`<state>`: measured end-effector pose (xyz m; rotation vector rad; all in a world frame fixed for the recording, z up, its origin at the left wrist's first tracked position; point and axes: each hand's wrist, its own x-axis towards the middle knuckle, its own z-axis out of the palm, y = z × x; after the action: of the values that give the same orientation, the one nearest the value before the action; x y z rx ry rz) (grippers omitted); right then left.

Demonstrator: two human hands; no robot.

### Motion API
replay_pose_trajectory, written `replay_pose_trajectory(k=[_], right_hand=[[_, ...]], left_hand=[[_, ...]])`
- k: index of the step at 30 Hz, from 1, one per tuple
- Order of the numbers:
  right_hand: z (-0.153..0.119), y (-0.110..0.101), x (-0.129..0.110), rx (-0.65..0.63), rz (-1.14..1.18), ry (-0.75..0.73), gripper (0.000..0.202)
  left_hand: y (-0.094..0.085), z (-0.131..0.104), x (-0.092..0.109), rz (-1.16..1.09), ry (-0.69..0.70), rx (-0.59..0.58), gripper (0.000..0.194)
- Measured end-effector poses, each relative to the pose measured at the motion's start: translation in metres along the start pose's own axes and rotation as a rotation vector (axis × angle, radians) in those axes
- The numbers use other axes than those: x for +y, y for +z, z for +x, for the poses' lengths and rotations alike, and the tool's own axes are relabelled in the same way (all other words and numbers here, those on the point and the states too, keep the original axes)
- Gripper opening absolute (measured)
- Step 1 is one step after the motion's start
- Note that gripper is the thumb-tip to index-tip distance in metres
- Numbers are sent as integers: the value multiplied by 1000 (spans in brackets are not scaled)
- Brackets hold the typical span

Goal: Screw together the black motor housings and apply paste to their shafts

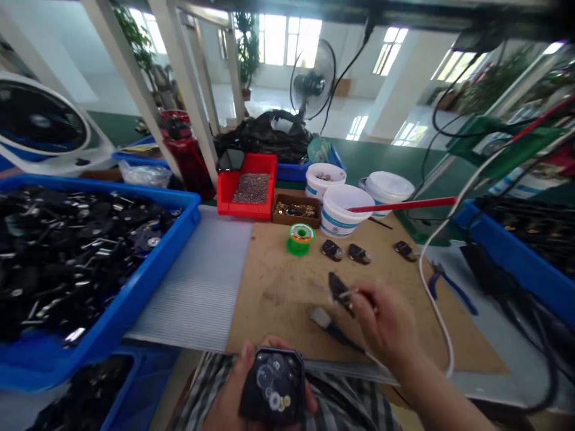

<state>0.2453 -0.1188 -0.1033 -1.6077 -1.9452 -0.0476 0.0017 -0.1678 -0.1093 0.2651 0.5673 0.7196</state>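
Observation:
My left hand [233,389] is closed around an open black plastic gear case [274,383] low over my lap. Clear and white gears and a small brass-coloured one sit inside the case. Above the cardboard, my right hand [384,317] pinches a thin pale piece, blurred by motion. Right at its fingertips is a dark, pointed part [339,290]; I cannot tell whether the fingers hold it. Just below lies a tool with a pale flat head and dark handle [332,329]. Small black metal-trimmed assemblies [332,250] lie farther back.
A blue crate [179,239] of black parts stands left. At the back are a red bin [224,203], a small brown box [296,220], white tubs [341,215] and a green solder spool [300,245]. Blue-handled pliers [453,287] and a white cable [426,275] lie right.

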Motion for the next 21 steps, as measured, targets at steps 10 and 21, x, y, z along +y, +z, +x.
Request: replay_pose_trajectory(k=[10, 21], right_hand=[[13, 12, 135, -257, -415, 398, 37], [29, -8, 92, 7, -369, 168, 52]], left_hand=[[-6, 3, 22, 126, 23, -89, 43], [-20, 2, 55, 99, 259, 287, 28]])
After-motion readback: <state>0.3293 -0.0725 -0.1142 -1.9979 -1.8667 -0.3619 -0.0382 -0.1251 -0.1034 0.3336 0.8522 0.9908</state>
